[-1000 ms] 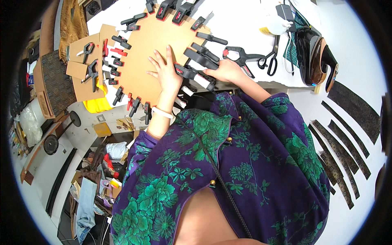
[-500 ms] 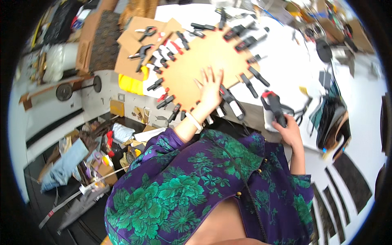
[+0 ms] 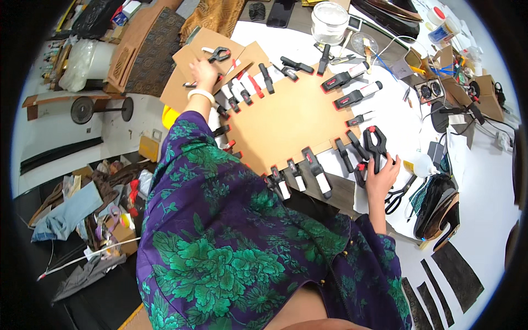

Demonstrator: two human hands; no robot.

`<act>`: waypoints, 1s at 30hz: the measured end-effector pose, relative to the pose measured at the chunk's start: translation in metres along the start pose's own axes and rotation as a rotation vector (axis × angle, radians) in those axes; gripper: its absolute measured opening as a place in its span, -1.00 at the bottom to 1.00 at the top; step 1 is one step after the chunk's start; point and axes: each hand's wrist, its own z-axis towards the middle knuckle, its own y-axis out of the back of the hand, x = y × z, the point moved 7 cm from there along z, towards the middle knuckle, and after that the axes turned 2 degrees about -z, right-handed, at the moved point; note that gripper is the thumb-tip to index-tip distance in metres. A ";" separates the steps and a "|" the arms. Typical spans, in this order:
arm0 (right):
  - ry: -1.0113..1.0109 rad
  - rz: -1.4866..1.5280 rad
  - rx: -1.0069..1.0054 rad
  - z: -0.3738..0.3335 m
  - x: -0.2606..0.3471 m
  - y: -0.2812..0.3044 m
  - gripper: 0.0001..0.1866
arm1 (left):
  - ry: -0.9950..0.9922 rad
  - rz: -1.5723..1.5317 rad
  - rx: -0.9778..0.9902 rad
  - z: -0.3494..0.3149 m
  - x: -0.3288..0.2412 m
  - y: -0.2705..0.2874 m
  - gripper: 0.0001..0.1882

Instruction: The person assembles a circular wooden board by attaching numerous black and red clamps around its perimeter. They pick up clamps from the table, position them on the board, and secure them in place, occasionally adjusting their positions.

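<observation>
A tan board [image 3: 291,118] lies on the table with several black spring clamps gripping its edge all around; white pads show under some of them. My left hand [image 3: 203,74] reaches to the loose cardboard pieces [image 3: 179,91] at the far left, its fingers closed over a spring clamp that they mostly hide. Just beyond it lies another loose spring clamp [image 3: 220,54]. By the table's near right edge, my right hand [image 3: 381,179] holds a black spring clamp with red tips [image 3: 376,142] by its handles, the tips pointing away from me.
Black-handled scissors [image 3: 399,198] and a white bottle [image 3: 423,164] are right of my right hand. A clear round tub [image 3: 329,23] stands at the back. Dark leather-like pieces [image 3: 437,212] lie at the right edge. Cloth and scraps [image 3: 82,220] fill the lower left.
My left hand has left the board and gone to the clamp on the cardboard at the far left. My right hand's clamp has turned, its tips now pointing away. The view has shifted.
</observation>
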 end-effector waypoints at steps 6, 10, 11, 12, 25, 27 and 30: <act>0.099 0.249 -0.060 -0.002 0.061 0.034 -0.61 | -0.023 -0.023 -0.120 0.015 -0.004 0.010 -0.75; 0.105 0.700 0.239 0.004 0.124 0.025 -0.64 | 0.104 -1.186 0.171 -0.083 -0.053 0.035 -0.86; 0.082 0.854 0.253 -0.001 0.142 0.026 -0.57 | 0.101 -1.269 0.416 -0.140 -0.082 0.046 -0.85; 0.063 1.020 0.246 -0.006 0.157 0.028 -0.49 | 0.088 -1.338 0.656 -0.208 -0.112 0.069 -0.85; -0.141 0.487 0.767 -0.069 0.074 0.003 -0.37 | -0.212 -1.248 1.021 -0.448 -0.176 0.116 -0.87; -0.082 0.382 0.746 -0.071 0.059 -0.023 -0.29 | -0.126 -1.228 0.781 -0.413 -0.169 0.096 -0.85; 0.032 0.334 0.693 -0.068 0.060 -0.046 -0.32 | -0.505 -0.838 0.455 -0.360 -0.178 0.082 -0.76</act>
